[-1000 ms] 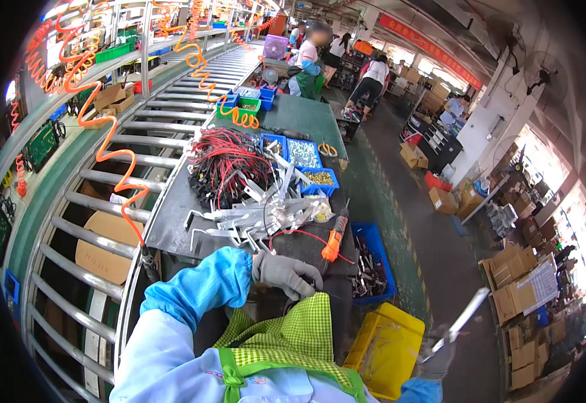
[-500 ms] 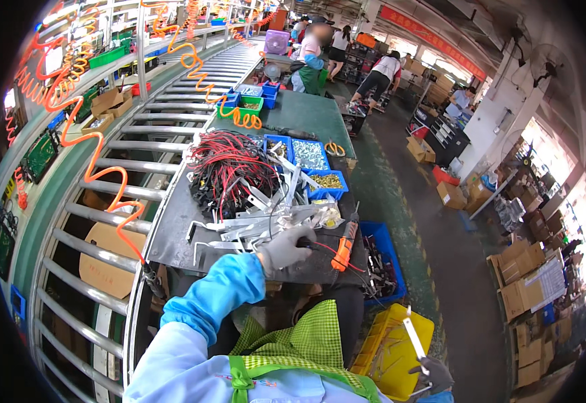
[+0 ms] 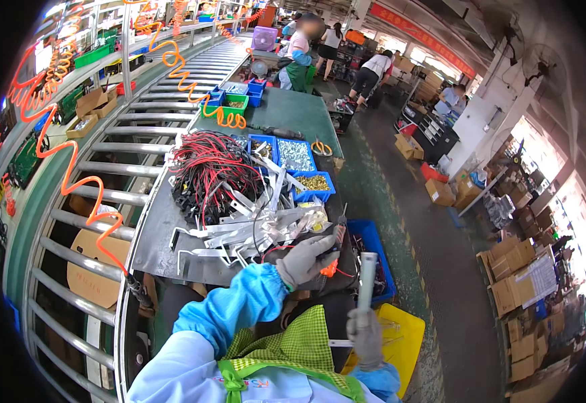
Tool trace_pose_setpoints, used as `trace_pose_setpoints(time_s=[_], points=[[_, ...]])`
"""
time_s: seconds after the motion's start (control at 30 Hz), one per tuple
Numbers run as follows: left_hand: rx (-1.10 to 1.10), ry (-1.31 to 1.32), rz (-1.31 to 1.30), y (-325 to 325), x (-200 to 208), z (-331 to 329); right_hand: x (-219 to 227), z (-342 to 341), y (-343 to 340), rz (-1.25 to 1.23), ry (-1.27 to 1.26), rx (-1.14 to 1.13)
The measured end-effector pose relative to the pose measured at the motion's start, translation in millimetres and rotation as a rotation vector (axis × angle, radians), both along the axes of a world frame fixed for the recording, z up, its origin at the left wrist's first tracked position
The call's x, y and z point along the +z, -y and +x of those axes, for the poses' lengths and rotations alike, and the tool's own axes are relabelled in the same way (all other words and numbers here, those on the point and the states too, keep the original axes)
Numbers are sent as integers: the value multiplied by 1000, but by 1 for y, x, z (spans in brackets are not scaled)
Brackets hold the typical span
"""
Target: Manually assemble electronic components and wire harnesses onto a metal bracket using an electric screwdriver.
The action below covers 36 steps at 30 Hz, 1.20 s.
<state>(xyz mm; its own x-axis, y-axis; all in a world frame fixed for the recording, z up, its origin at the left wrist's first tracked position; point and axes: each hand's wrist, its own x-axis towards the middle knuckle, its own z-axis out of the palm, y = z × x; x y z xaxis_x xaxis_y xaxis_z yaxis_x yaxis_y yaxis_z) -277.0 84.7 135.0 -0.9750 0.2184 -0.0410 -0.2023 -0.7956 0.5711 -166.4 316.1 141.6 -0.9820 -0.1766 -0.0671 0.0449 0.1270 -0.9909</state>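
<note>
- Dark bench [image 3: 152,250] at the front, bearing wires, brackets and trays.
- Yellow bin [image 3: 410,329] low at right, partly behind the right hand [image 3: 365,329].
- Tangled red and black wires [image 3: 215,161] on the bench, beyond and left of the brackets: probably limp and quick to snag; best drawn out by one loose end.
- Heap of pale metal brackets [image 3: 239,235] beside the wires: likely stiff, light singly, slick on flat faces, apt to hook together; best lifted singly at mid-length, clear of bent ends.
- Orange-handled tool [image 3: 330,270] near the bench's right edge, partly hidden by the left hand [image 3: 305,260]: probably denser than a bracket; best wrapped around the handle, away from the tip.
- Grey metal strip [image 3: 367,279], blurred, nearly upright above the right hand, gripped low by curled fingers: likely rigid and top-heavy held so; steadier nearer the middle.
- Left hand half-spread over the tool, with extended fingers; impossible to tell whether holding anything.
</note>
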Motion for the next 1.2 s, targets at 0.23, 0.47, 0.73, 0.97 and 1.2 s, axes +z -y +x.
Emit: trace_pose_setpoints(time_s=[0.23, 0.47, 0.73, 0.97, 1.2], points=[[2, -26, 482, -45, 39, -1, -31, -19, 28, 18, -110, 62], [-170, -368, 308, -65, 60, -14, -28, -20, 21, -103, -134, -105], [-49, -165, 294, -79, 71, 17, -31, 2, 14, -77, -153, -82], [-71, -142, 361, -49, 67, 9, 15, -4, 41, -126, 159, -68], [-93, -223, 406, -27, 44, -6, -7, -19, 44, 14, -155, 81]])
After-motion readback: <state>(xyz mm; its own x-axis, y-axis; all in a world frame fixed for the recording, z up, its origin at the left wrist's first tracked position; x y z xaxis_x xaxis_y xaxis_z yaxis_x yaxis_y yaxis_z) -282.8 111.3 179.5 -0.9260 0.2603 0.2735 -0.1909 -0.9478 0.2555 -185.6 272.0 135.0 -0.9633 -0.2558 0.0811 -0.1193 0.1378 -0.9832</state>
